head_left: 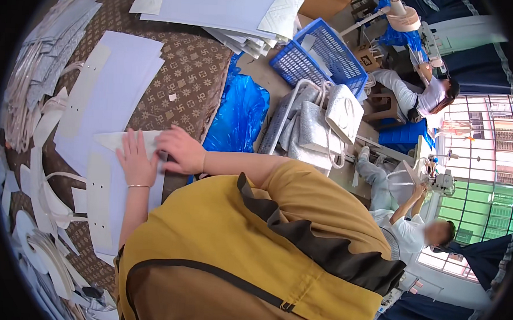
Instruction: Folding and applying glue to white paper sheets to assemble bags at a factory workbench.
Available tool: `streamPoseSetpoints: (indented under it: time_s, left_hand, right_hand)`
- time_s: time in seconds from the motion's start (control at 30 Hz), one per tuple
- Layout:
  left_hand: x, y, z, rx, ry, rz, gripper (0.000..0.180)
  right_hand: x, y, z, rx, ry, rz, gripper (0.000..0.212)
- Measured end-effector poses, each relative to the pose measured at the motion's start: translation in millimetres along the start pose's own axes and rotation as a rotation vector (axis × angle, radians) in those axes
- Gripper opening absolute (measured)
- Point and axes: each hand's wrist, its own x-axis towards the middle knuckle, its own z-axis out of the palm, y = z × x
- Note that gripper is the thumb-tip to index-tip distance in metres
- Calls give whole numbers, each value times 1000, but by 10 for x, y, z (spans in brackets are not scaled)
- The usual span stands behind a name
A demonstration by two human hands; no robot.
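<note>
My left hand (137, 161), with a thin bracelet at its wrist, lies flat on a white sheet (109, 179), fingers stretched out. Beside it, my right hand (182, 150) rests on the same sheet, its fingers slightly bent and apart, near the left fingertips. A paler white pointed piece (111, 140) lies at the sheet's far end, partly under both hands. Along the left side of the sheet runs a cream strip (99, 204) with small dark holes. Farther off, a similar stack of white sheets (120, 68) carries another holed strip (87, 75).
A brown patterned cloth (186, 71) covers the table. Cut pieces and straps (46, 122) crowd its left side. Blue plastic (238, 116), a blue basket (318, 54) and silvery-white bags (321, 128) stand to the right. Two people (408, 229) sit at sewing machines beyond.
</note>
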Motion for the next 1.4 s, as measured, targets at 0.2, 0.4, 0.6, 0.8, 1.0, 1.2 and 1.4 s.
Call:
streamPoseSetpoints:
  time_s: [0.2,0.4,0.6,0.8,1.0,1.2,1.4]
  left_hand:
    - [-40,-99,97,1,-327,-8,68]
    - [350,-681,100,-293,229,-123,63]
    - [473,-872,249,164,-103,-263,65]
    - [431,-946,274,96,-216,-291,68]
    - [-86,-485,143,89,1,-41,69]
    - [-203,-461,207,4,-209,-55,72]
    - [-430,-973,276,-227,-27,-81,69]
  right_hand:
    - [282,121,-105,23,161,157,44]
    - [403,155,29,-89,-46,-38,52]
    - [325,106,180,-193,-403,-181,66]
    - [301,102,160,-154,-317,-206,66]
    - [21,219,186,-187,-281,-298,65]
    - [-243,258,-69,-186,-182,-64,58]
    - [-852,1062,-1434,-638,412,646,27]
